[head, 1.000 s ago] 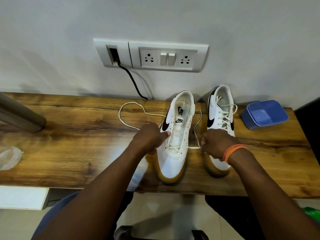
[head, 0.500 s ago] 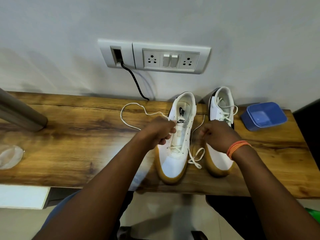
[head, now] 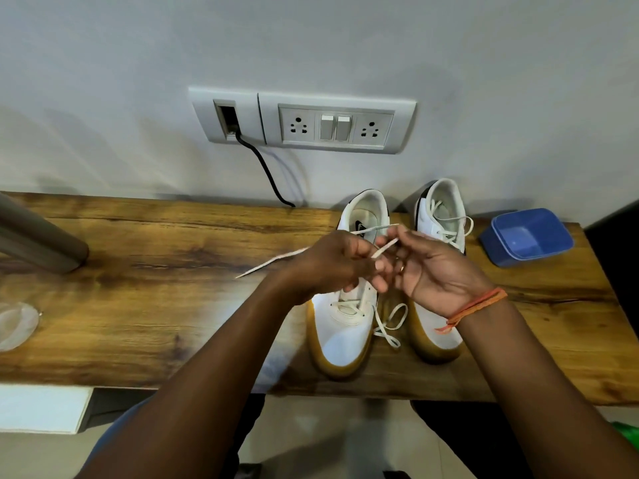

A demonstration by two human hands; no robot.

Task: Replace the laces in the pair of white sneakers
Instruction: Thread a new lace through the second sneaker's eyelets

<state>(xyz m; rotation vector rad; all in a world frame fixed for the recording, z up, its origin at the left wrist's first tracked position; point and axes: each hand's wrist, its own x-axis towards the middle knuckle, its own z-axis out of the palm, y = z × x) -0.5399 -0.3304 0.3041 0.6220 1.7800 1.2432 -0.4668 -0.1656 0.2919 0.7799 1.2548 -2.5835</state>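
Fingers (head: 375,267) of both hands pinch the lace (head: 382,252) above the left sneaker (head: 345,326).

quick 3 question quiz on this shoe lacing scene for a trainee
1. True or false: both sneakers are fully laced.
2. What do the hands hold above the left sneaker? A) lace B) blue tub C) cable
3. What sits right of the right sneaker?

Key:
1. False: the left sneaker is laced only near the toe.
2. A: left hand and right hand pinch the lace.
3. The blue tub on the table.
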